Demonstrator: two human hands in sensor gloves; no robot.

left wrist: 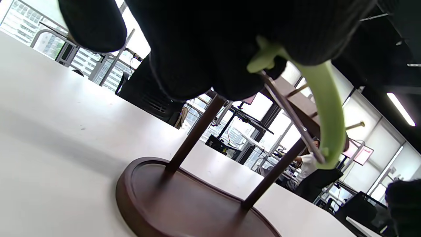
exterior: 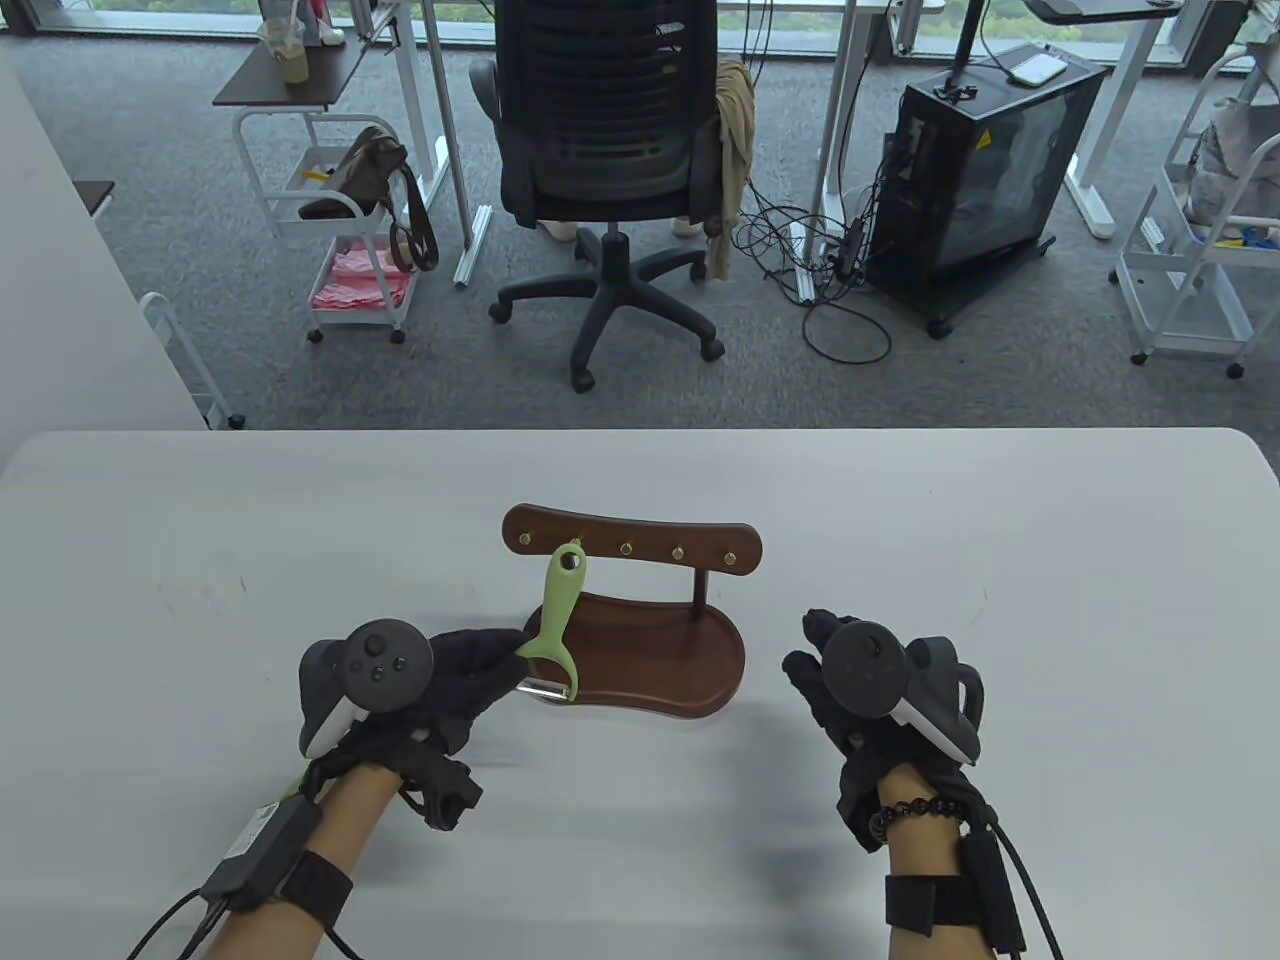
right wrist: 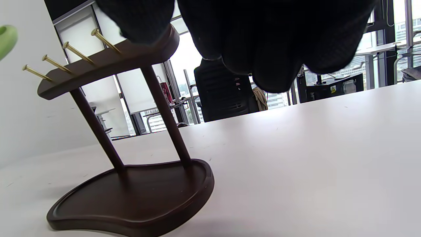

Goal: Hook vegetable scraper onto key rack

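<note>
I see the green vegetable scraper held up against the front of the key rack, its handle loop at the top bar, level with the row of brass pegs. I cannot tell whether the loop sits over a peg. My left hand grips the scraper at its blade end, just above the rack's tray base. My right hand hovers just right of the base, holding nothing, fingers loosely curled. The rack stands mid-surface on the white top.
</note>
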